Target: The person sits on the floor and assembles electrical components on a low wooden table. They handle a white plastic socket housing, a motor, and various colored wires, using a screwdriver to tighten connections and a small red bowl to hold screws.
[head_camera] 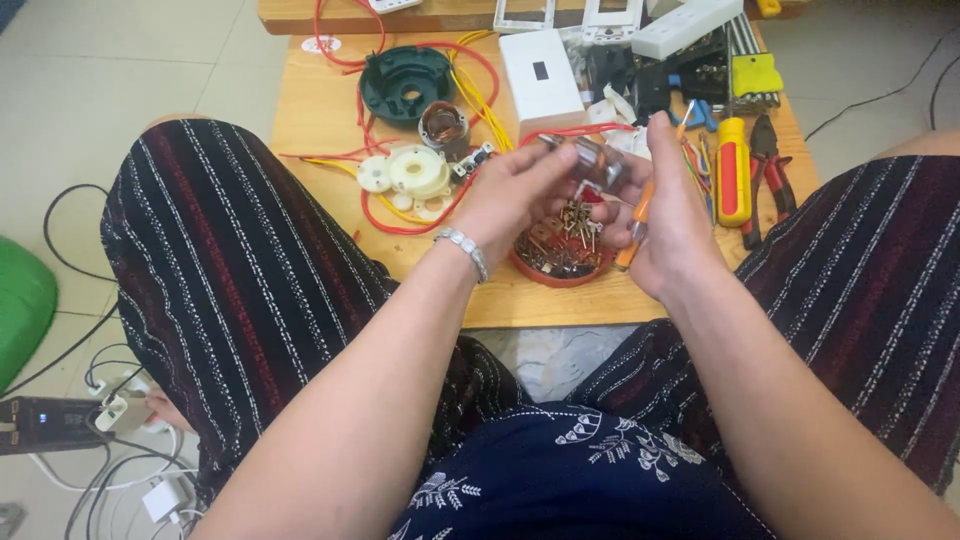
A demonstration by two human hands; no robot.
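small metal part, shiny and blurred, sits pinched between both my hands, right above the red dish of screws on the wooden tabletop. my left hand, beaded bracelet at the wrist, has its grip pressed onto the part's near side. my right hand pinches the far side, with an orange-handled screwdriver tucked in the same grip. a red and yellow screwdriver and pliers lie just to the right; a green round cover and white plastic discs sit left among red wires.
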